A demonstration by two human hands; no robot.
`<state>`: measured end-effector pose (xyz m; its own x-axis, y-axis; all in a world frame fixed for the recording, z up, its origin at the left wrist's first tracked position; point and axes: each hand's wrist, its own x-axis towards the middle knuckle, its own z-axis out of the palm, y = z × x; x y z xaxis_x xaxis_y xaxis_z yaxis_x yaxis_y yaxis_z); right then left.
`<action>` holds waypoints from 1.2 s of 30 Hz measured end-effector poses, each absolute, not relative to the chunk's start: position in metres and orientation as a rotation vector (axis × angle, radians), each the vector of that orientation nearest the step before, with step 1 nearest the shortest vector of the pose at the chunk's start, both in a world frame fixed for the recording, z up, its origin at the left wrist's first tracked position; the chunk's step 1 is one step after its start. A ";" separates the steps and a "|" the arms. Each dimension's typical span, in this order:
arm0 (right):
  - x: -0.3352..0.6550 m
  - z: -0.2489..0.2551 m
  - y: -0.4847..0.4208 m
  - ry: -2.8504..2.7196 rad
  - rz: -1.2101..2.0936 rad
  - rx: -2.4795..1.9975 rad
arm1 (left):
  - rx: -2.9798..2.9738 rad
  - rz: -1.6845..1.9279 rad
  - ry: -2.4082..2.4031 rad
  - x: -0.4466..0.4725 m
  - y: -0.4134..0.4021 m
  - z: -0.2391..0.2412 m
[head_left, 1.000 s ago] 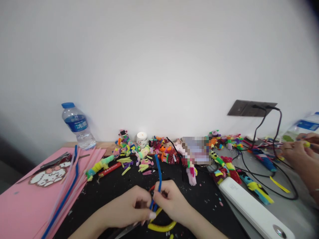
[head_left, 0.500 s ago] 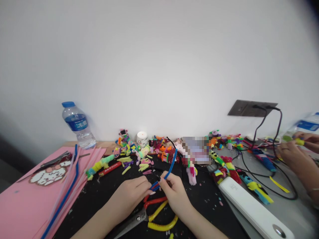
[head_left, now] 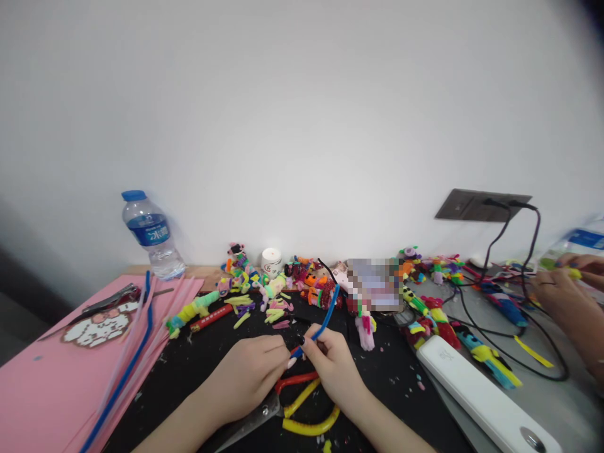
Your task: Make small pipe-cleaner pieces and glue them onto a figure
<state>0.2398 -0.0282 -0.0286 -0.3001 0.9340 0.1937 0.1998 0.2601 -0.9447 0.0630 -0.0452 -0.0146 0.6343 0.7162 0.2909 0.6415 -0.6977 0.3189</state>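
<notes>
A bent blue pipe cleaner (head_left: 328, 314) is pinched between my two hands above a black mat (head_left: 391, 390). My left hand (head_left: 257, 368) is closed on its lower end, with the fingertips close together. My right hand (head_left: 334, 365) grips it between thumb and fingers, and its free end points up and away. A little red shows beside the blue between my hands, too small to make out. Below them lie scissors (head_left: 314, 428) with red and yellow handles, partly hidden under my left hand and wrist.
On the left, pink sheets (head_left: 42, 390) carry long pink and blue pipe cleaners (head_left: 136, 352). A water bottle (head_left: 153, 236) leans on the wall. Fuzzy figures (head_left: 321, 292) line the back. At right are a white device (head_left: 481, 390), black cables (head_left: 538, 371) and another person's hands (head_left: 561, 289).
My left fingers have closed in over the blue pipe cleaner, so less of it shows between my hands. The whole view has shifted slightly.
</notes>
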 end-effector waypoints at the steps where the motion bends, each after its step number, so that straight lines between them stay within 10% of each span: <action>1: 0.239 -0.029 -0.029 -1.720 1.093 -1.052 | 2.632 0.596 1.126 0.063 -0.046 -0.014; 36: 0.249 -0.020 -0.024 -1.767 0.892 -1.103 | 2.231 0.852 1.933 -0.008 0.004 -0.035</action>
<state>0.2495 -0.0235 -0.0202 -0.2516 0.9251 0.2844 0.3207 0.3569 -0.8773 -0.0083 0.0042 -0.0349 0.0556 0.9318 0.3587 0.8933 -0.2069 0.3991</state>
